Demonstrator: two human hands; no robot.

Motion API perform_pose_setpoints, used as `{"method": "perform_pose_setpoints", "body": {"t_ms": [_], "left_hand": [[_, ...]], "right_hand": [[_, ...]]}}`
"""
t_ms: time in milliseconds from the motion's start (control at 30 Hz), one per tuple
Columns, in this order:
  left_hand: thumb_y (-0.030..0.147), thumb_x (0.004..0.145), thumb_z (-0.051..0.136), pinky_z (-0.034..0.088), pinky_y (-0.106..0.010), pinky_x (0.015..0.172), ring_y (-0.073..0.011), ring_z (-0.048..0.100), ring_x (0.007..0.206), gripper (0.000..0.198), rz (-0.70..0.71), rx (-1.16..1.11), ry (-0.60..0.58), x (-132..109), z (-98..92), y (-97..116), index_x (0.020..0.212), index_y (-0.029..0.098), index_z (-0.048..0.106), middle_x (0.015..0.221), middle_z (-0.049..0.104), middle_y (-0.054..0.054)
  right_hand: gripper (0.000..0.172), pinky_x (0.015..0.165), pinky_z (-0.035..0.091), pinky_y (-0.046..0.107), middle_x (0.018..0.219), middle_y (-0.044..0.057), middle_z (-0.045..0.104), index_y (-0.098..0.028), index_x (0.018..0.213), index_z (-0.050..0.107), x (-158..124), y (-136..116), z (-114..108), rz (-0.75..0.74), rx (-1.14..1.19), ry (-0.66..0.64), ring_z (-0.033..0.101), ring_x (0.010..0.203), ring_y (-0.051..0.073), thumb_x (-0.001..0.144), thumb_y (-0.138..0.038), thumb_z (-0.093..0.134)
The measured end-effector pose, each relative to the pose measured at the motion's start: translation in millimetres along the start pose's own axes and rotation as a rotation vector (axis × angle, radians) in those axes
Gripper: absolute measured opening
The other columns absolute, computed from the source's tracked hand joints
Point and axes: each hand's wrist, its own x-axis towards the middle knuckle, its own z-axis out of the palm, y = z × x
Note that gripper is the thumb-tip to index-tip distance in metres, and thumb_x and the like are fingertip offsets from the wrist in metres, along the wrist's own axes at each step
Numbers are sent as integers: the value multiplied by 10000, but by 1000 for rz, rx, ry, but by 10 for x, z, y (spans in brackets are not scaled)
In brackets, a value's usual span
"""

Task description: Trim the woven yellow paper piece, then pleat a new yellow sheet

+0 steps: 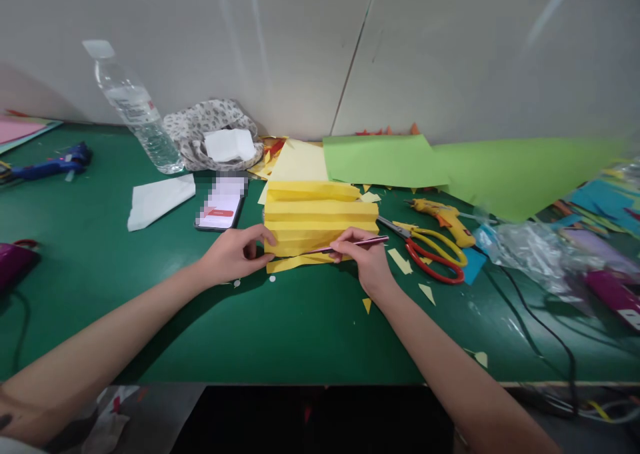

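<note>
A yellow sheet (320, 217) with several horizontal pleats lies at the middle of the green table. My left hand (243, 254) is closed on its lower left corner, thumb and fingers at the edge. My right hand (364, 255) rests at its lower right and holds a thin pink pen (373, 240), slanted nearly flat, its tip over the lower part of the sheet. Under the lowest pleat a narrow yellow strip (290, 263) sticks out. Scissors (437, 261) with red and yellow handles lie just right of the sheet, tips towards it.
Behind lie green sheets (380, 161) and a pale yellow sheet (300, 161). A phone (220, 204), a water bottle (140, 111) and a patterned cloth (195, 131) stand left. Right are a yellow glue gun (445, 219), clear plastic (535, 251) and a black cable (530, 311).
</note>
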Motion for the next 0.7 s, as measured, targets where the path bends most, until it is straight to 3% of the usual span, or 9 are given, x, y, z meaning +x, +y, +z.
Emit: {"method": "perform_pose_setpoints", "body": {"t_ms": [133, 333, 467, 600, 700], "left_hand": [[299, 767, 577, 346, -168, 439, -63, 469, 419, 154, -3, 5, -14, 9, -4, 7, 870, 189, 541, 506, 515, 74], [447, 776, 563, 361, -194, 460, -81, 475, 437, 280, -68, 22, 12, 8, -30, 73, 862, 181, 565, 514, 532, 54], [434, 799, 540, 398, -205, 503, -87, 506, 493, 262, -65, 57, 145, 20, -56, 79, 837, 177, 575, 611, 573, 23], [360, 785, 566, 418, -211, 532, -68, 478, 530, 189, 45, 188, 372, 15, -75, 67, 767, 172, 580, 857, 590, -29], [295, 790, 567, 415, -205, 553, -88, 521, 611, 117, 167, 317, 397, -9, -52, 71, 751, 186, 585, 836, 590, -19]], "right_hand": [[129, 522, 442, 272, 498, -20, 591, -173, 545, 589, 12, -4, -15, -4, 8, -5, 534, 460, 114, 634, -227, 666], [124, 551, 461, 281, 513, -23, 591, -178, 573, 596, 10, -14, 8, 17, 14, -38, 550, 490, 119, 631, -253, 676], [119, 583, 479, 297, 555, -12, 615, -180, 611, 604, 22, -13, -6, -23, 70, -53, 576, 530, 133, 640, -267, 681], [87, 543, 477, 292, 549, -13, 610, -195, 603, 592, 43, -34, -44, -63, 152, 73, 589, 533, 147, 649, -243, 649], [40, 527, 475, 288, 575, -8, 627, -209, 658, 615, 47, -66, -49, -91, 188, 143, 600, 543, 151, 673, -244, 622]]}}
